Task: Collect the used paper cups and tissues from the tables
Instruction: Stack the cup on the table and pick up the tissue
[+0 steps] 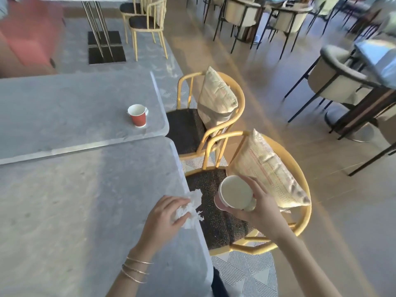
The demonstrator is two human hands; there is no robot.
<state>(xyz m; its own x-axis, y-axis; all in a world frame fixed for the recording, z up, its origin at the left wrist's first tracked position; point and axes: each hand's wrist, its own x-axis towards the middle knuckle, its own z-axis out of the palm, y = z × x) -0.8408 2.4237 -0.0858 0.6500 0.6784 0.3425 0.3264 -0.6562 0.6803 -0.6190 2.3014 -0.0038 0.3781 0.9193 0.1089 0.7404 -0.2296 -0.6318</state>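
Note:
My left hand (164, 213) is closed on a crumpled white tissue (192, 205) at the right edge of the near grey table (85, 211). My right hand (260, 207) holds a reddish paper cup (234, 195), white inside, tilted with its mouth toward me, over the seat of the near yellow chair (222, 221). A second red paper cup (137, 115) stands upright near the right corner of the far grey table (64, 108), with a bit of white tissue (146, 109) behind its rim.
Two yellow metal chairs with dark seats and pale cushions (267, 168) stand along the tables' right side, the farther chair (192, 127) beside the second cup. More chairs (147, 22) and dark-legged seats (334, 76) stand across the wooden floor. A red sofa (27, 33) is at the far left.

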